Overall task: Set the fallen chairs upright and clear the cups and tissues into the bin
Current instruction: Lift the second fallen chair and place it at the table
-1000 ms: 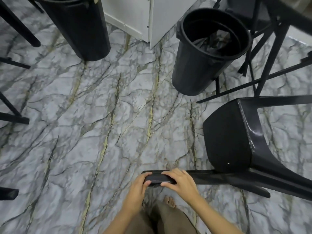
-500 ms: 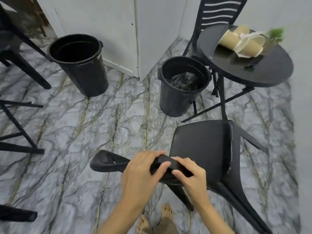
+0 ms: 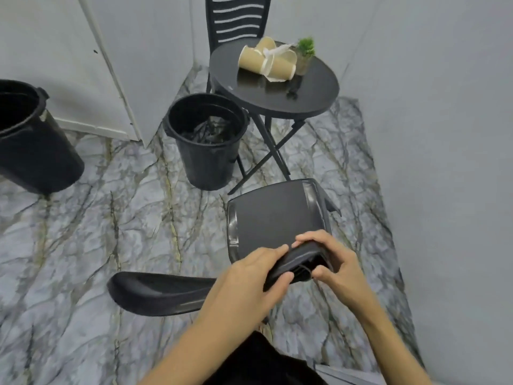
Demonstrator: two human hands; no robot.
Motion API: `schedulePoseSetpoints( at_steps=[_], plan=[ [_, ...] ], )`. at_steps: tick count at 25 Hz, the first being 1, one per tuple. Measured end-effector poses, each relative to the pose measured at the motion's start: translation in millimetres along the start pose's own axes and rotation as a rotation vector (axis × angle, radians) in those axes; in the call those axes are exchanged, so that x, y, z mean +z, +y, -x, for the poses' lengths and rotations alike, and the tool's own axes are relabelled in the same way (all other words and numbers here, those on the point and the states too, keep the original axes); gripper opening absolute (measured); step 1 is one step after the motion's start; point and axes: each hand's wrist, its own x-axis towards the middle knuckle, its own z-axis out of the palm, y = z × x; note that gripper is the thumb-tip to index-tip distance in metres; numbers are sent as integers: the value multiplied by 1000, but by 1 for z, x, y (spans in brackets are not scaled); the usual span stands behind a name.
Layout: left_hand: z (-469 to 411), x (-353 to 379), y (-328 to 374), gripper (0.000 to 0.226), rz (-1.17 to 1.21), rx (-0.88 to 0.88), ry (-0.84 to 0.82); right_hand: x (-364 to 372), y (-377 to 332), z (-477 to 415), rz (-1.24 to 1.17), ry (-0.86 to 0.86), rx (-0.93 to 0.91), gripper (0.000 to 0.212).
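Note:
A black plastic chair [image 3: 273,218] stands nearly upright in front of me, its seat facing up. My left hand [image 3: 252,279] and my right hand [image 3: 330,262] both grip the top of its backrest. On the round black table [image 3: 313,98] behind it lie several tan paper cups [image 3: 273,65] on their sides with white tissues [image 3: 273,52] among them. A black bin [image 3: 206,143] with a dark liner stands on the floor left of the table.
A small potted plant [image 3: 305,54] stands on the table. A second black bin [image 3: 30,140] is at the far left. A slatted black chair [image 3: 236,19] stands behind the table. Grey walls close the right side; marble floor lies to the left.
The chair has swung up from lying on its side to nearly upright, with both hands holding its backrest throughout. The view has risen, bringing the table and cups into sight.

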Motion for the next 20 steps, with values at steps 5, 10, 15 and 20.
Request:
schedulePoseSetpoints(
  at_steps=[5,10,15,20],
  plan=[
    [-2,23,15,50,-99,111,-77,-50,1,18,24,102,-18,38],
    [18,18,-16,87,-132,3,-53,-94,14,30,-35,215,-5,36],
    [26,20,-69,62,-31,7,-44,-134,23,42,-58,272,37,39],
    [16,28,-112,45,98,-14,107,-164,33,49,-97,274,87,50]
  ],
)
